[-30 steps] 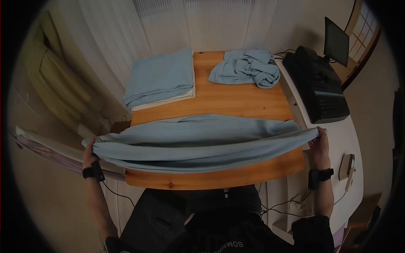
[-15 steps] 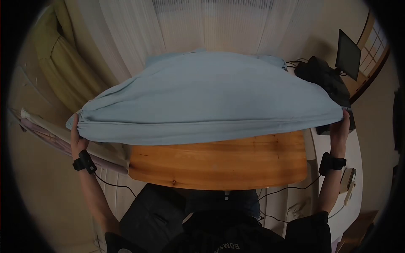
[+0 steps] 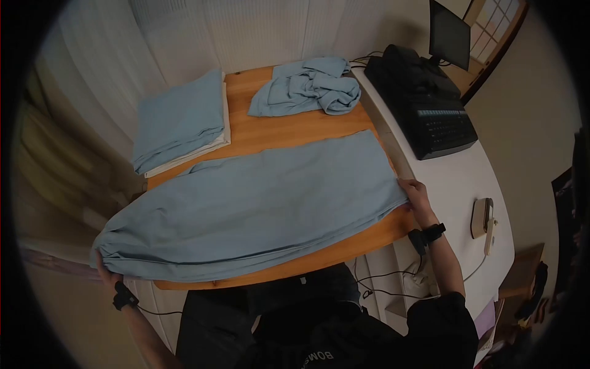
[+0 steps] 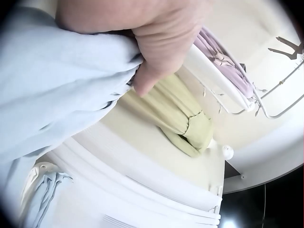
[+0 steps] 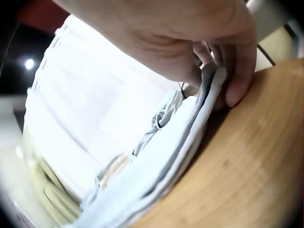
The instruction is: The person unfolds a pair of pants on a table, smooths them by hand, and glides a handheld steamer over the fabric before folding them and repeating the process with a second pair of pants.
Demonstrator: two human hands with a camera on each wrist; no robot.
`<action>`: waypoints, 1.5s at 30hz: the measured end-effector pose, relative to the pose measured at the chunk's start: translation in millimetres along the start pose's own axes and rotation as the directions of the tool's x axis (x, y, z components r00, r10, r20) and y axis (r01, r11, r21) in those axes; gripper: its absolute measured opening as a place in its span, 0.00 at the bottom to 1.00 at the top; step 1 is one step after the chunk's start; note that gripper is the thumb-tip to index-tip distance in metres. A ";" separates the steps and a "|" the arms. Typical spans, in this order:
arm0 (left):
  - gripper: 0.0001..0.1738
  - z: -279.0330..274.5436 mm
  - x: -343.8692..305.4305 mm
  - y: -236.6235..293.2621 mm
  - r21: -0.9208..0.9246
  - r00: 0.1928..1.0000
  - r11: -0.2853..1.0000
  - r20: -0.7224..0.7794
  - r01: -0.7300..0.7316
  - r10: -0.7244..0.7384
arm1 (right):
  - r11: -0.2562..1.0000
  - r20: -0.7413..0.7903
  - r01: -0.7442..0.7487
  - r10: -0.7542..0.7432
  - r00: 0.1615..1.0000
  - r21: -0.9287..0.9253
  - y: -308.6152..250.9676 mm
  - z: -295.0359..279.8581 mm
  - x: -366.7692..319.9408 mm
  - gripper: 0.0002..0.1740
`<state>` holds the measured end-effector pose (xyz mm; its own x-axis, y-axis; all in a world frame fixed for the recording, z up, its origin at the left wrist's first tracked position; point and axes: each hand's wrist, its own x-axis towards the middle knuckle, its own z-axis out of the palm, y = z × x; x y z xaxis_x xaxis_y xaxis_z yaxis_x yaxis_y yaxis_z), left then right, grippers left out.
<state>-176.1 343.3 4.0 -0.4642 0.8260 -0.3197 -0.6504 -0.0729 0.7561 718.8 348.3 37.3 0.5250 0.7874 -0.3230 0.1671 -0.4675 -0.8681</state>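
Left hand [image 3: 104, 270], right hand [image 3: 416, 195] hold sheet [image 3: 258, 209] stretched crosswise.

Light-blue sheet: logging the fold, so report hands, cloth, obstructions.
Left hand grips one end of the long light-blue fabric sheet; right hand pinches the other. Sheet spread across wooden table. Crumpled blue cloth and folded blue stack lie behind, apart.

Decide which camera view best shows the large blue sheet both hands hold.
The head view: the whole sheet lies spread over the table, its ends held by the left hand and right hand. Each wrist view shows only the bunched edge in that hand's grip.
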 end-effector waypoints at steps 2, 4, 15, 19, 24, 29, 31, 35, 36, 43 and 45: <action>0.37 -42.3 18.8 4.0 0.107 0.991 0.988 0.080 -0.113 0.105 | 0.983 -0.138 0.112 -0.132 0.982 -0.146 21.2 8.0 19.3 0.18; 0.37 -49.1 21.2 4.9 0.198 0.963 0.951 0.174 -0.237 0.204 | 0.617 -0.056 0.436 -0.615 0.787 -0.655 36.3 11.7 32.8 0.18; 0.37 -8.2 1.6 6.0 0.027 0.998 0.999 -0.056 0.034 -0.032 | 0.504 0.000 0.370 -0.591 0.807 -0.781 4.1 11.7 8.9 0.09; 0.36 -2.6 0.4 9.4 0.086 0.995 0.996 -0.097 0.010 -0.001 | 0.696 -0.136 0.313 -0.509 0.850 -0.646 -32.6 -4.0 -0.9 0.07; 0.36 -6.9 1.6 12.1 0.083 0.999 0.996 -0.043 0.030 -0.027 | 0.812 -0.081 0.265 -0.355 0.931 -0.520 -4.3 -9.6 -13.7 0.06; 0.37 -29.2 15.4 17.3 0.115 0.998 0.991 0.004 0.061 -0.062 | 0.651 -0.117 0.267 -0.483 0.868 -0.710 36.8 -3.6 -10.4 0.07; 0.36 -17.2 13.3 17.7 0.124 0.998 0.991 0.034 0.050 -0.055 | 0.778 -0.223 0.267 -0.458 0.861 -0.569 6.3 -5.3 -24.8 0.09; 0.36 -1.9 6.0 17.9 0.102 0.999 0.994 -0.024 0.029 -0.026 | 0.805 -0.164 0.254 -0.395 0.904 -0.536 10.5 -17.0 -32.1 0.13; 0.36 4.3 1.0 18.2 0.106 0.999 0.994 -0.031 0.038 -0.035 | 0.803 -0.157 0.264 -0.401 0.903 -0.534 18.6 -13.0 -34.6 0.13; 0.33 -6.1 5.0 21.2 0.137 0.999 0.990 -0.028 -0.021 0.025 | 0.604 -0.117 0.183 -0.422 0.899 -0.776 39.2 1.2 -65.7 0.25; 0.31 3.4 0.2 22.3 0.090 0.994 0.995 -0.092 -0.045 0.054 | 0.552 -0.101 0.192 -0.456 0.884 -0.812 43.0 0.6 -67.1 0.23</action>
<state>-188.7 343.8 22.8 -0.5520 0.7658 -0.3300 -0.5718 -0.0596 0.8182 690.3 275.6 21.4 0.4726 0.8687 0.1484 0.8701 -0.4333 -0.2348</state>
